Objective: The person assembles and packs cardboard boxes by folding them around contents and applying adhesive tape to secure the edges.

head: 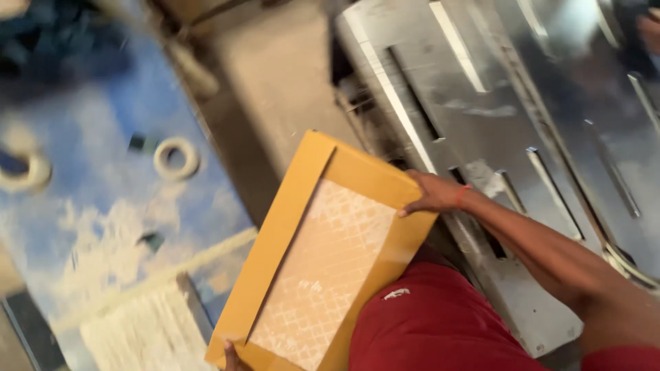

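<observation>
I hold a flat rectangular piece (323,254) with a yellow-brown cardboard border and a pale, cross-hatched middle, tilted over my lap. My right hand (436,194) grips its upper right edge, fingers curled over the border. My left hand (230,356) shows only as fingertips under the lower left corner, at the bottom of the view. My red shorts (426,323) lie just beneath the piece.
A shiny metal machine bed (522,89) with long slots fills the right. A blue dusty surface (103,206) at left carries a roll of tape (176,157), another roll (24,172) and a pale block (137,330). Dusty floor (275,75) lies between.
</observation>
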